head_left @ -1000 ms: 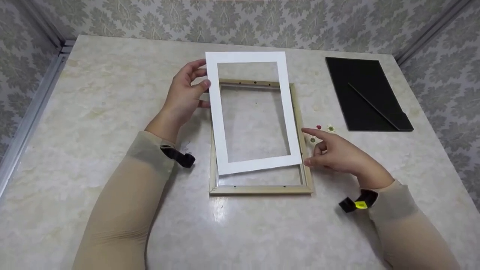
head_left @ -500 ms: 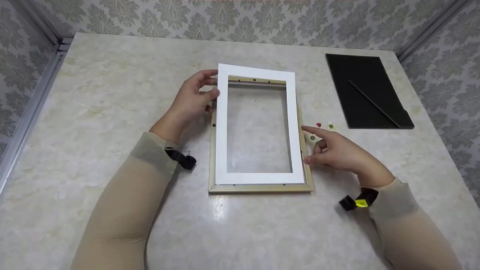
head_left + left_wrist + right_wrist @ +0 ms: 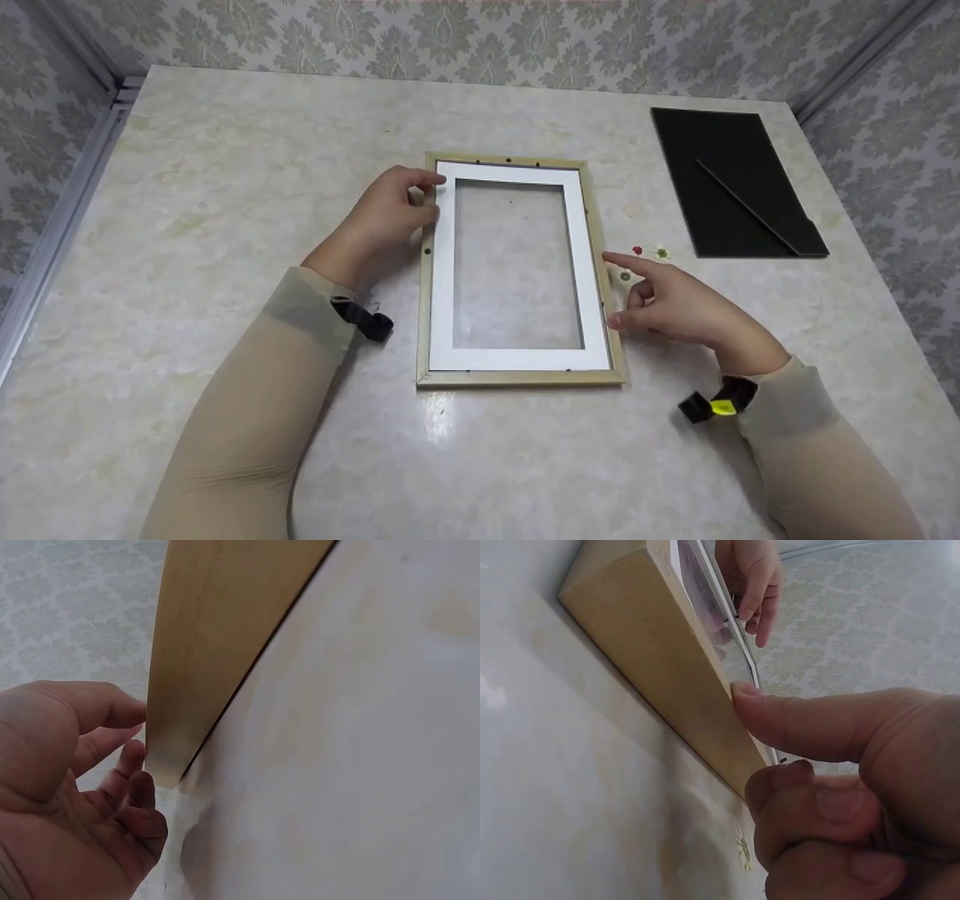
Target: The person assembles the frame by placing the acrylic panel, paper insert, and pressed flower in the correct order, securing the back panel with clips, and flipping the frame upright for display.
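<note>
In the head view a light wood picture frame lies on the table, back side up, with small dark tabs along its inner edges. A white mat with a rectangular window sits inside its border. My left hand is at the frame's upper left, index fingertip over the mat's corner and thumb at the left edge. My right hand touches the frame's right outer side with thumb and extended index finger, its other fingers curled in. In the right wrist view that thumb rests at the top edge of the wooden side.
A black backing board with a thin slanted stand leg lies at the back right. Small dried flowers, one red and others white-petalled, lie beside the right hand. A patterned wall rises behind the table.
The white mat has come down from a tilted position above the frame into its border. My left hand has moved slightly right and nearer with it. The right hand has stayed at the frame's side.
</note>
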A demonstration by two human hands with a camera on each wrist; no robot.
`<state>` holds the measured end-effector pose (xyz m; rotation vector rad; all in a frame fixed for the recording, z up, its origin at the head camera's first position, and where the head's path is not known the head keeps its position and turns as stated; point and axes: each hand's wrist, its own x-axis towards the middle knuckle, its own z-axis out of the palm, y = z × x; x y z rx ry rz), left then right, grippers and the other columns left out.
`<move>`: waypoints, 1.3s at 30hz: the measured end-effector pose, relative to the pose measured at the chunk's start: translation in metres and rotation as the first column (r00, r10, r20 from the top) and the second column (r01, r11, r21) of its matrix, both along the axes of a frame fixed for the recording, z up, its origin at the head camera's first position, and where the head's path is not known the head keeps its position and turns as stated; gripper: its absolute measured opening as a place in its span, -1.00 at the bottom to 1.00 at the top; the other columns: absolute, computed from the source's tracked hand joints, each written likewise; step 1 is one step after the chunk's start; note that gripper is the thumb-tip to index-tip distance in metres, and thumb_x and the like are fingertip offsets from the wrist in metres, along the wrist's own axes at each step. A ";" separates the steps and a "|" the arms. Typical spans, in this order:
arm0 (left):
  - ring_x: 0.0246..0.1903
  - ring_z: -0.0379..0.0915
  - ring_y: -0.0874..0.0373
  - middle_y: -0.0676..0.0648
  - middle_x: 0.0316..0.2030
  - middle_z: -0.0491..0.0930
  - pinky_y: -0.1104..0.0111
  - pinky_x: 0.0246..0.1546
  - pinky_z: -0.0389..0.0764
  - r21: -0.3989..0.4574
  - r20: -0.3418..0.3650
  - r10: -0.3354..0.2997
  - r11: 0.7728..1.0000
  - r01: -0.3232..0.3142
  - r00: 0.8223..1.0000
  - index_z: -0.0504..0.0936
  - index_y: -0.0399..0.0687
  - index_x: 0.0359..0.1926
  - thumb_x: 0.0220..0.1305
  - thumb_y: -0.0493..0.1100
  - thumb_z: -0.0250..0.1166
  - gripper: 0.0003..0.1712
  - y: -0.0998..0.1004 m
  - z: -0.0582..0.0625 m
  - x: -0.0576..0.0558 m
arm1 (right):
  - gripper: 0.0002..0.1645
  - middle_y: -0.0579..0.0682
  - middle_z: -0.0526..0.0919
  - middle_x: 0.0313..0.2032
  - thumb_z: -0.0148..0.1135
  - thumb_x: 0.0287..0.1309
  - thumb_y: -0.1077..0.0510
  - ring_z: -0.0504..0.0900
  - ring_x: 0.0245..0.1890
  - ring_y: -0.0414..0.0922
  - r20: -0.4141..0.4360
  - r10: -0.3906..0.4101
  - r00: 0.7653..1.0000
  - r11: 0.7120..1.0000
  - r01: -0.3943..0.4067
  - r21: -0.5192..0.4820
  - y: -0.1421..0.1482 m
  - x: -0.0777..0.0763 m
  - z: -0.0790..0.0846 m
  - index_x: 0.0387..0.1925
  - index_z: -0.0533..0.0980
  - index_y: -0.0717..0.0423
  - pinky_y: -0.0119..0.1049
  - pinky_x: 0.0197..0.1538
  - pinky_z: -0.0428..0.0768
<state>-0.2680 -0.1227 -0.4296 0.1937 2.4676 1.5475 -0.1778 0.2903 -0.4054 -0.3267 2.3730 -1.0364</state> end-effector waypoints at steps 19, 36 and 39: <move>0.26 0.34 -0.03 -0.15 0.52 0.35 0.16 0.41 0.45 -0.026 0.046 -0.010 1.000 0.011 0.999 0.52 -0.04 0.61 0.48 -0.32 0.42 -0.27 0.003 -0.002 0.003 | -0.03 -0.19 0.61 -0.45 0.57 0.43 0.13 0.38 -0.59 -0.29 -0.112 -0.115 0.987 0.991 0.121 0.052 0.027 -0.012 0.015 0.73 0.35 0.09 -0.39 -0.48 0.42; 0.37 0.32 -0.07 -0.19 0.56 0.39 0.07 0.58 0.35 -0.049 0.041 -0.024 0.998 0.026 0.999 0.49 -0.10 0.65 0.48 -0.29 0.42 -0.24 -0.001 0.001 0.001 | -0.51 -0.13 0.65 -0.37 0.48 0.52 0.01 0.52 -0.37 -0.16 -0.317 -0.300 0.900 0.902 0.376 0.213 0.075 -0.049 -0.011 0.31 0.76 0.19 -0.38 -0.32 0.49; 0.51 0.29 -0.10 -0.20 0.58 0.37 0.05 0.69 0.28 -0.065 0.037 -0.024 0.998 0.027 0.999 0.50 -0.09 0.64 0.49 -0.27 0.43 -0.25 0.000 0.001 0.000 | -0.56 0.03 0.78 -0.23 0.47 0.52 0.00 0.56 -0.23 -0.07 -0.339 -0.313 0.887 0.889 0.399 0.224 0.075 -0.051 -0.016 0.23 0.80 0.19 -0.36 -0.20 0.50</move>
